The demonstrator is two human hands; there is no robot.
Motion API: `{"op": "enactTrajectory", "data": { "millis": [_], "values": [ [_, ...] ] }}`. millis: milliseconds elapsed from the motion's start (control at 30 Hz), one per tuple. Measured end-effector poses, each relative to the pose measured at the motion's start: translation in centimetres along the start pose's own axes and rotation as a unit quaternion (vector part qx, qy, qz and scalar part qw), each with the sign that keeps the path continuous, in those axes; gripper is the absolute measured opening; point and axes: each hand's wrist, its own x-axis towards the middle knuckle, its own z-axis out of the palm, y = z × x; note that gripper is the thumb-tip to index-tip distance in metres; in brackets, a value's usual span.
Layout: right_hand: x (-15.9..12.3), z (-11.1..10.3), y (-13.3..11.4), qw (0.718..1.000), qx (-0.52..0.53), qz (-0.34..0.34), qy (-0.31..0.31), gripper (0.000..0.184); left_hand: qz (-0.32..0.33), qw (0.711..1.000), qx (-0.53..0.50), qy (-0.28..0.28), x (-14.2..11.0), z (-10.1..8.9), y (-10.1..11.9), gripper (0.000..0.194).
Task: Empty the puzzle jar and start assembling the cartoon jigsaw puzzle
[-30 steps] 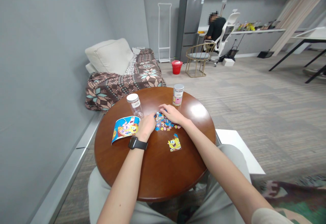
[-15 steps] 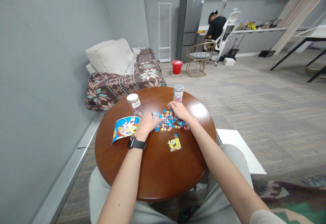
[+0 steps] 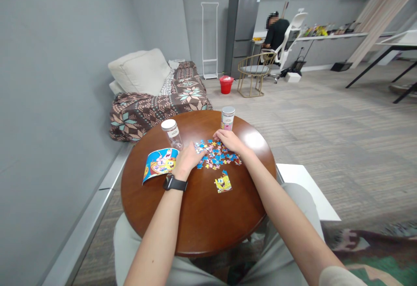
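A loose heap of jigsaw pieces (image 3: 216, 158), blue, pink and yellow, lies on the round brown table (image 3: 208, 225). My left hand (image 3: 189, 158), a black watch at its wrist, rests against the heap's left edge, thumb apart from the fingers and nothing visibly held. At the far right edge of the heap, my right hand (image 3: 230, 140) lies low with loosely bent fingers; no piece shows in them. Nearer to me is a small joined section of puzzle (image 3: 223, 183) with a yellow cartoon face. The curved picture sheet (image 3: 159, 163) lies left of my left hand, partly behind it.
A clear jar with a white lid (image 3: 172, 134) stands behind the picture sheet. Another jar with a silver lid (image 3: 227, 119) stands beyond my right hand. Past the table are a covered couch (image 3: 159, 108), a red bucket (image 3: 226, 85), and a seated person (image 3: 276, 34).
Several pieces between my hands have shifted slightly and lie more spread out. Both hands stay in nearly the same place.
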Motion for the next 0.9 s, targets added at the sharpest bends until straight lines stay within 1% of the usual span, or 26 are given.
{"op": "enactTrajectory", "data": {
  "millis": [67,167,233,400,633,800,900],
  "values": [
    [0.0,0.2,0.0,1.0,0.025,-0.003,-0.013,0.031,0.004,1.0,0.003,-0.006,-0.1,-0.1,0.1,0.071],
    [-0.1,0.3,-0.2,0.999,0.027,-0.01,-0.026,0.031,0.013,1.0,0.015,-0.017,-0.2,0.0,0.2,0.081],
    [-0.1,0.3,-0.3,0.999,0.022,-0.011,-0.028,0.031,0.014,1.0,0.018,-0.017,-0.2,0.0,0.2,0.081],
    [-0.2,0.2,-0.9,0.999,0.005,-0.009,-0.031,0.032,0.01,1.0,0.019,-0.001,-0.3,0.1,0.4,0.075],
    [-0.3,0.1,-1.1,0.999,-0.005,-0.01,-0.036,0.032,0.041,0.998,0.046,-0.017,-0.5,0.2,0.5,0.079],
    [-0.3,0.1,-1.3,0.999,-0.017,-0.018,-0.038,0.032,0.02,0.999,0.041,-0.007,-0.5,0.4,0.7,0.079],
    [-0.4,0.0,-1.2,0.999,-0.019,-0.023,-0.039,0.032,0.027,0.999,0.035,-0.009,-0.5,0.3,0.7,0.082]
  ]
}}
